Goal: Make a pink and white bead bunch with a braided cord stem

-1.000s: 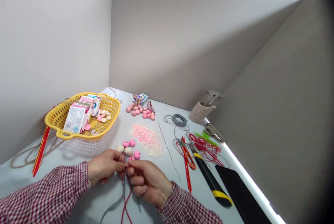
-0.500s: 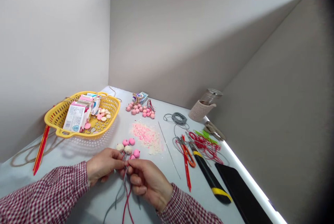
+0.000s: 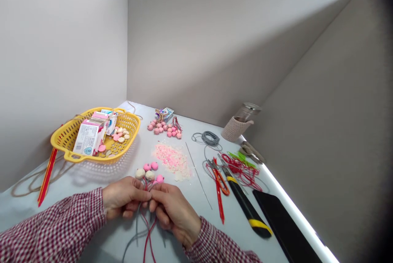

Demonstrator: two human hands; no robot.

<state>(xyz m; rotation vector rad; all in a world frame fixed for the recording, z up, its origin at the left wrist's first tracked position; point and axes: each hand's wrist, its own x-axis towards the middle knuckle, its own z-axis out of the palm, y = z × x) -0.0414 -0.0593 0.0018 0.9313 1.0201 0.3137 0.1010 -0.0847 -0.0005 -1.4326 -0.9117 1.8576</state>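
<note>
My left hand [image 3: 127, 197] pinches red and grey cords [image 3: 149, 232] just below a small cluster of balls. Right beside it, my right hand [image 3: 172, 205] is closed on the same cords, the fingertips of both hands meeting. Pink balls [image 3: 154, 166] and cream balls [image 3: 140, 174] lie on the table above the fingers, joined to the cords. The loose cord ends trail down toward me, the red ones crossing. Exactly where the cords cross between my fingertips is hidden.
At left stands a yellow basket [image 3: 69, 154] with boxes and pink and cream pieces. Pink and white shavings [image 3: 172, 158] lie mid-table near a thin metal rod [image 3: 199, 177]. To the right are orange scissors [image 3: 221, 181], a black-and-yellow-handled tool [image 3: 245, 205], red cord [image 3: 236, 167] and a jar [image 3: 245, 113].
Both hands have shifted slightly, with the right hand's fingers turned in closer to the left fingertips. The cords between them have moved a little. The surroundings look the same.
</note>
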